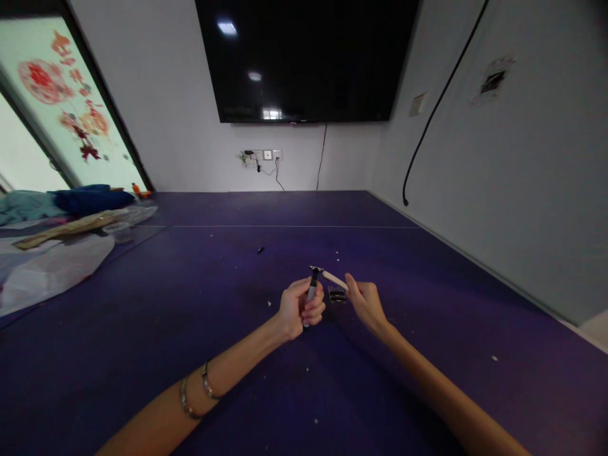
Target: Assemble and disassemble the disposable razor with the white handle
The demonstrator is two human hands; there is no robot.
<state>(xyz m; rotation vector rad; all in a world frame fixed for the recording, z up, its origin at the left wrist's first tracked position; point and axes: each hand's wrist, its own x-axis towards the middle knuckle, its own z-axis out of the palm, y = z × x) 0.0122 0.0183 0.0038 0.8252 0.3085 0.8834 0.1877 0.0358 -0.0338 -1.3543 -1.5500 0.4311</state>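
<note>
My left hand (301, 307) is closed around the grey handle of a razor (312, 290), its dark head pointing up and away from me. From the right, my right hand (365, 304) pinches a slim cream-coloured stick (335, 280), like a toothbrush handle. The stick's far end meets or nearly meets the razor's head; whether they touch, I cannot tell. Just beyond and between the hands, a small clear case with dark pieces (337, 296) lies on the purple surface (228, 342).
A small black piece (261, 250) lies farther out, among scattered white bits. At the left are white plastic sheeting (57, 269), a clear cup (121, 232) and folded blue cloth (95, 199). A television (308, 63) hangs on the far wall; a black cable (432, 114) dangles at right.
</note>
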